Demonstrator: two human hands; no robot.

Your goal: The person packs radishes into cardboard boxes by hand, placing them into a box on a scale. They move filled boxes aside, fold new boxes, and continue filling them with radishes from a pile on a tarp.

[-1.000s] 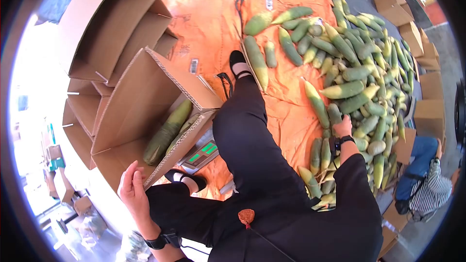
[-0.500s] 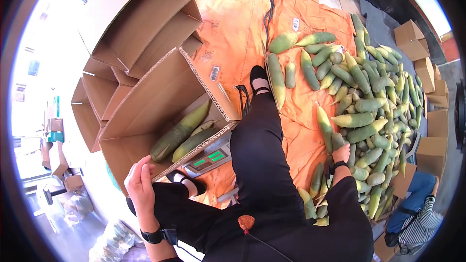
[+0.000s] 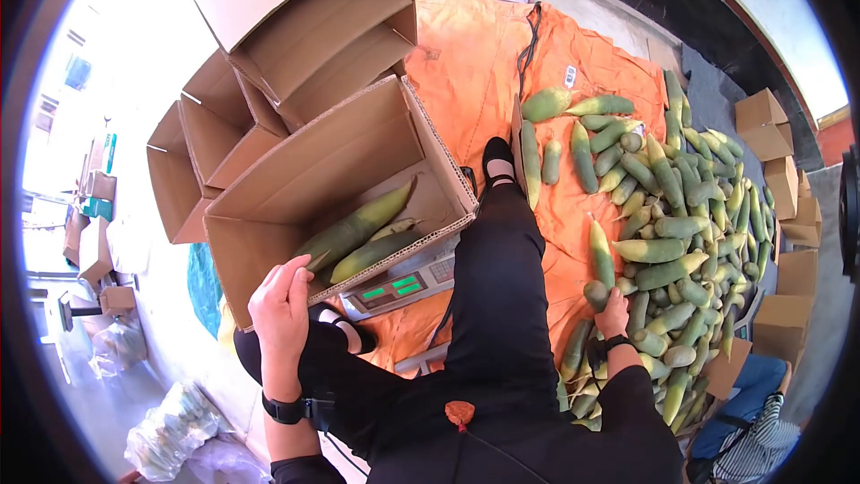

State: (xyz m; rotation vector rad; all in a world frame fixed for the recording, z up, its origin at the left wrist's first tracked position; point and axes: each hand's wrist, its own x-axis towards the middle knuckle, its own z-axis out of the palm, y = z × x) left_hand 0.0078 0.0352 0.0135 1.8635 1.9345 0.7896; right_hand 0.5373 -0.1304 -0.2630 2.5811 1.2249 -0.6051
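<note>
My right hand (image 3: 614, 313) is closed around a short green radish (image 3: 595, 294) at the left edge of a large radish pile (image 3: 672, 251). Just above it a longer green radish (image 3: 601, 251) lies with its pale tip pointing away. My left hand (image 3: 280, 307) is at the near rim of an open cardboard box (image 3: 309, 166), its fingers loosely bent and not visibly around anything. Inside that box lie a few green radishes (image 3: 358, 220), near my left fingertips. Under the box sits a scale (image 3: 403, 289) with lit green digits.
More open cardboard boxes (image 3: 219, 121) stand beyond and left of the one in front. An orange tarp (image 3: 466, 63) covers the floor. Small boxes (image 3: 766, 125) line the right side, where another person (image 3: 761, 430) is partly visible. Plastic bags (image 3: 175, 430) lie lower left.
My right hand has drawn slightly toward me and left with the short radish, which now sits apart from the pile. My left hand has moved onto the box's near rim. The whole view has shifted.
</note>
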